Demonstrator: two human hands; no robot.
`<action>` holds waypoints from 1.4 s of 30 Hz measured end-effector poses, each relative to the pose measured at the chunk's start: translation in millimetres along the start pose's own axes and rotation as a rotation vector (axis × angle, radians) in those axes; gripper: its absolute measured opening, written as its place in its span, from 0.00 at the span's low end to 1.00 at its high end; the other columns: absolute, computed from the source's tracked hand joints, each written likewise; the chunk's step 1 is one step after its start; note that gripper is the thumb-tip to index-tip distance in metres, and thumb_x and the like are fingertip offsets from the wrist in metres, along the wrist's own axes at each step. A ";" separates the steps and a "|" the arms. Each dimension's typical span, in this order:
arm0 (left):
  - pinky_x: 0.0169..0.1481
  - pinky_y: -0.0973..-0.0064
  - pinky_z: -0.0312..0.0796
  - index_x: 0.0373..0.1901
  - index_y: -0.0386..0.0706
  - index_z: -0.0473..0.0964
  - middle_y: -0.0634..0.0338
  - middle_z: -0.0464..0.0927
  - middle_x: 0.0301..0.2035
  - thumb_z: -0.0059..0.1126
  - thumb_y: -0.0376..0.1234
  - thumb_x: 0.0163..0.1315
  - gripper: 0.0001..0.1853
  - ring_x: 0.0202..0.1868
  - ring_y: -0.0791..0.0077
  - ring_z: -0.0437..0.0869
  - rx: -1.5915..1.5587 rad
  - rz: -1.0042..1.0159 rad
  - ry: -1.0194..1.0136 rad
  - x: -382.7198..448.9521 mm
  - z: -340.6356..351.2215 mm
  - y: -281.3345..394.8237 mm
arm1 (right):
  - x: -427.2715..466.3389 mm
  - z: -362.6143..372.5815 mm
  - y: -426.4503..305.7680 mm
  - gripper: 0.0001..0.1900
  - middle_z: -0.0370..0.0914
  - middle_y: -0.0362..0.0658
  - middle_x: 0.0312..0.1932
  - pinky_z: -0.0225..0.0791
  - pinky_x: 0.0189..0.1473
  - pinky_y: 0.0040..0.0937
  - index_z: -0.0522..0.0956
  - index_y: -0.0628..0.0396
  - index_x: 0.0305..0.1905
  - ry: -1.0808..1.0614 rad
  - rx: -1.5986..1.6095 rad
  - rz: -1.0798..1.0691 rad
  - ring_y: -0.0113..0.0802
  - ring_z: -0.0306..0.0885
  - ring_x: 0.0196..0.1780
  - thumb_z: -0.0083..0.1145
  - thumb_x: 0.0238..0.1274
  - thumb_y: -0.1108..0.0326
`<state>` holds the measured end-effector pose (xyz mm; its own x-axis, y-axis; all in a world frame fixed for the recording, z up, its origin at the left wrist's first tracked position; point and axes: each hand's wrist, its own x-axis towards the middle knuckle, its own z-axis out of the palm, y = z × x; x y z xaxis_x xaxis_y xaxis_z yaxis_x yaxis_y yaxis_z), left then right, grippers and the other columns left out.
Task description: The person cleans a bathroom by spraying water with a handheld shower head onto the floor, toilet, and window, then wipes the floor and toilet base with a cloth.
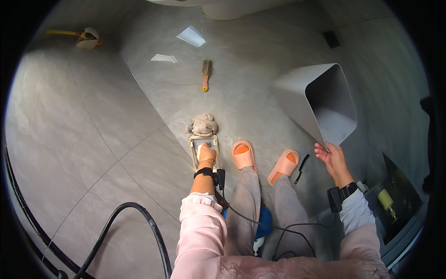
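My right hand (331, 160) holds the lower rim of a tall grey plastic bin (296, 94), with the thumb at the rim. The bin is tilted so that its mouth faces me; its inside is dark. My left hand (206, 153) reaches down into a rectangular metal-rimmed frame or tray (216, 146) on the floor. Something pale shows beside its fingers, but the grip itself is hidden. A crumpled beige rag (204, 124) lies against the frame's far end. Farther off lies a scrub brush (205, 76) with a pink and yellow handle.
Two pale sheets (192, 36) (164, 58) lie far ahead. A thin black tool (302, 169) rests beside my right slipper (284, 162). A black hose (132, 205) loops at lower left. A yellow-green pump bottle (385, 199) is at right. A yellow-handled brush (66, 32) sits in a holder.
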<state>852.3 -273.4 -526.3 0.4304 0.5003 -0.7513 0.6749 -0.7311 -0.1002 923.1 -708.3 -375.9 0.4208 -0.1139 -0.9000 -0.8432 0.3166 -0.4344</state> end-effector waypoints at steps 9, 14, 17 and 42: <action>0.57 0.65 0.68 0.48 0.50 0.74 0.51 0.74 0.48 0.65 0.36 0.44 0.24 0.52 0.55 0.74 -0.051 0.002 0.118 38.1 -6.4 -1.4 | 16.1 173.9 1.1 0.15 0.78 0.50 0.36 0.71 0.34 0.25 0.74 0.67 0.44 -0.364 -0.378 0.041 0.32 0.77 0.33 0.43 0.61 0.66; 0.56 0.62 0.68 0.50 0.49 0.73 0.50 0.72 0.49 0.62 0.35 0.45 0.25 0.51 0.53 0.72 -0.107 0.050 0.107 31.5 16.8 -18.9 | 23.6 262.8 51.6 0.17 0.78 0.51 0.37 0.72 0.29 0.23 0.73 0.72 0.44 -0.498 -0.329 0.092 0.33 0.80 0.30 0.44 0.60 0.66; 0.55 0.64 0.69 0.52 0.44 0.71 0.45 0.74 0.47 0.55 0.42 0.53 0.24 0.51 0.52 0.74 -0.086 0.018 0.018 33.4 31.2 -28.8 | 29.4 317.5 71.6 0.18 0.79 0.50 0.37 0.71 0.27 0.24 0.74 0.72 0.43 -0.600 -0.383 0.083 0.31 0.79 0.29 0.45 0.59 0.64; 0.37 0.74 0.72 0.38 0.35 0.75 0.57 0.80 0.31 0.66 0.32 0.45 0.18 0.30 0.73 0.80 -1.006 -0.123 0.010 68.9 57.8 53.9 | 45.2 -9.5 85.6 0.14 0.76 0.42 0.33 0.68 0.41 0.22 0.73 0.64 0.50 -0.407 -0.622 0.096 0.24 0.73 0.35 0.50 0.59 0.73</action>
<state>883.6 -305.2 -621.2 0.3255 0.5532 -0.7668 0.9046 0.0538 0.4228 866.8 -695.3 -454.0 0.3245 0.2830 -0.9026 -0.8650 -0.2974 -0.4042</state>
